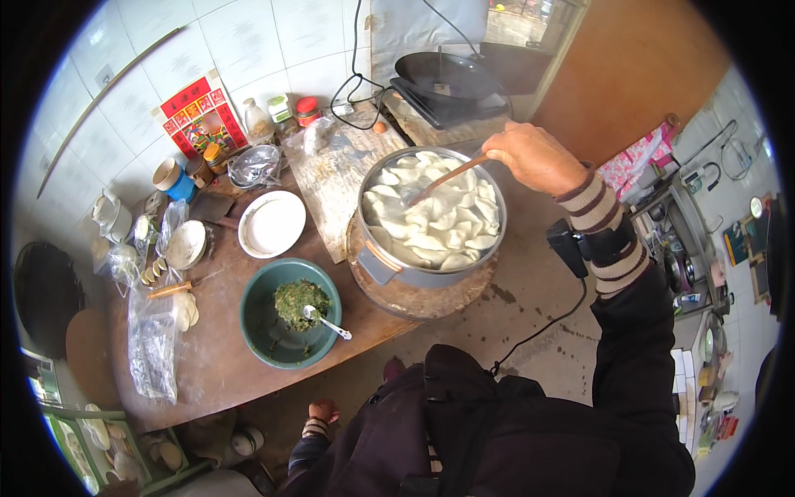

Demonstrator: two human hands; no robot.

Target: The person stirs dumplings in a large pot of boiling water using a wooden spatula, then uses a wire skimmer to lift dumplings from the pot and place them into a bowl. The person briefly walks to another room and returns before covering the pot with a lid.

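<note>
A large metal pot (389, 273) full of pale dumplings (439, 217) stands on a round wooden board (468, 290). My right hand (534, 156), raised over its far right rim, is closed round the upper end of a brown wooden-handled utensil (451, 176). That utensil slants down to the left into the pot, where its lower end is blurred among the dumplings. Low beside my body, near the table's front edge, my left hand (324, 412) hangs apart from everything; its fingers are too small to read. A green basin (248, 331) holds chopped green filling (300, 303) and a spoon (327, 323).
On the brown table (219, 377) lie a white bowl (272, 224), a rolling pin (170, 289), dough wrappers (185, 312) and a plastic bag (152, 348). Jars stand along the tiled wall. A black wok (447, 79) sits behind the pot. From my right forearm's strapped device hangs a black cable (546, 325).
</note>
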